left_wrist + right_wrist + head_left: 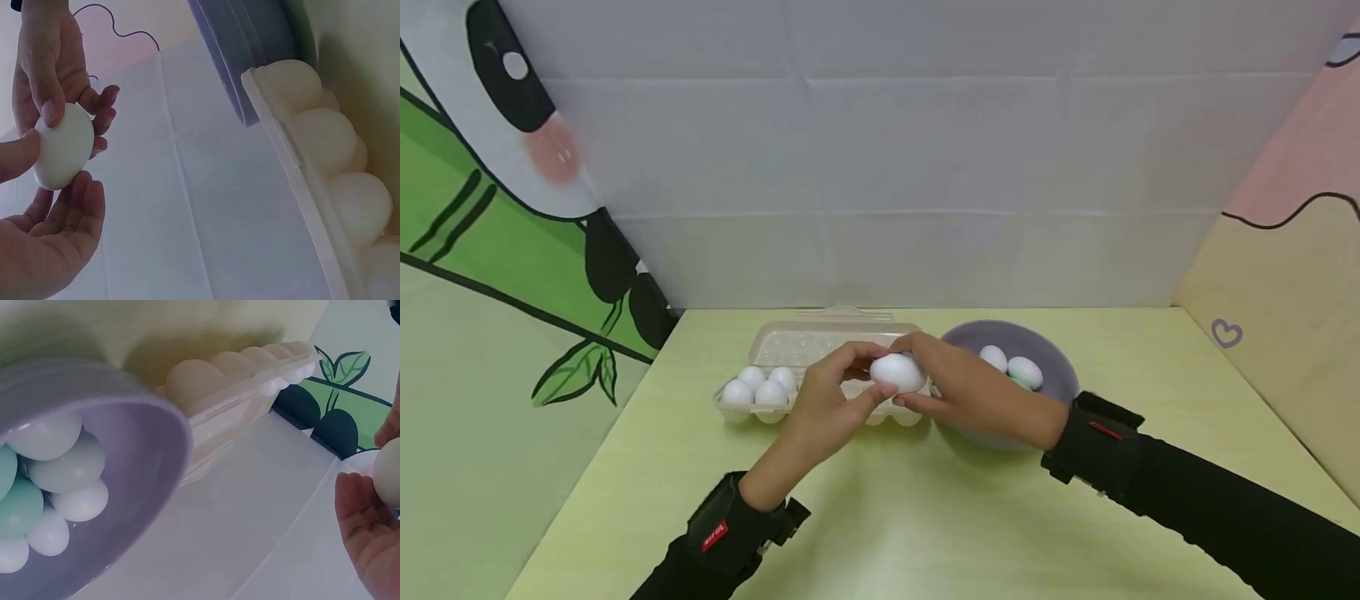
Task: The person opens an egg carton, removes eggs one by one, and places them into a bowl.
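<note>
A white egg (898,372) is held up between both hands, in front of the egg carton. My left hand (823,408) pinches its left end with thumb and fingers; my right hand (966,385) pinches the other end. In the left wrist view the egg (64,147) stands clear of the carton, with thumbs and fingertips of both hands around it. The open clear carton (741,408) lies behind the hands, and several white eggs (771,392) sit in its left part. Its middle and right cups are partly hidden by the hands.
Right of the carton stands a purple bowl (1060,354) holding white eggs (1025,372) and pale green eggs (19,509). My right forearm passes over its front edge. A white sheet (925,167) hangs behind the table (880,533), with printed panels at both sides.
</note>
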Demonstrator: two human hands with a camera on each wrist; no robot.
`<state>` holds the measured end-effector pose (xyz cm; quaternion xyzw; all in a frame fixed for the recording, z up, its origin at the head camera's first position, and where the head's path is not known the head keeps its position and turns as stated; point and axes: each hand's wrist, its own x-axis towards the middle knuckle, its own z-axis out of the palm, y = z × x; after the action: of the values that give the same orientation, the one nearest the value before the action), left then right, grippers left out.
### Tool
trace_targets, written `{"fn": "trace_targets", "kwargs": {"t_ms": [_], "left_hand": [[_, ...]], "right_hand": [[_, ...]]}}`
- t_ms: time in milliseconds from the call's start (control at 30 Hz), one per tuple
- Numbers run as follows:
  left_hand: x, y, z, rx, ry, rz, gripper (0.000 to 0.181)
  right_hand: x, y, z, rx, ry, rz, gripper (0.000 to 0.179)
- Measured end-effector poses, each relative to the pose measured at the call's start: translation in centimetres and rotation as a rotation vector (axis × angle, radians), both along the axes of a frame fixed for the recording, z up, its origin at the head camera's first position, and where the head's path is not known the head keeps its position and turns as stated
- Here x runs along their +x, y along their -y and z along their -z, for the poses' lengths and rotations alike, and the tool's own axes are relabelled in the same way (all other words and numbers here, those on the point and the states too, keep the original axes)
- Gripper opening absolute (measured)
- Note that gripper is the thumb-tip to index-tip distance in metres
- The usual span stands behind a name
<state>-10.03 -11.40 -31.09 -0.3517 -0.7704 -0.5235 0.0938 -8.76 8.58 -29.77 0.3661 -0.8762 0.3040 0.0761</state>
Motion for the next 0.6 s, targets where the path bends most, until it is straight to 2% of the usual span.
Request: {"fn": "trace_targets", "kwargs": {"t_ms": [133,300,467,600], "left_hand": [[-0.3,0.2,0.2,-0.024,-0.045,-0.016,0.03],[-1.3,1.3,0.2,-0.062,-0.114,-0.09,0.025],[-2.5,3.2,0.3,-0.113,-0.104,-0.169,0.026],[-3.2,5.0,0.7,-0.142,-0.069,-0.216,0.027]], "right_hand": [[-0.4,-0.5,-0.1,0.043,-0.034,0.02,0.043],[-1.5,-1.9,-0.6,0.048,-0.016,0.083,0.047],[-3.1,-4.2,-0.7,0.036,0.035,0.19,0.045],[-4.1,-6.0,0.0,0.059,0.118,0.308,0.045]]}}
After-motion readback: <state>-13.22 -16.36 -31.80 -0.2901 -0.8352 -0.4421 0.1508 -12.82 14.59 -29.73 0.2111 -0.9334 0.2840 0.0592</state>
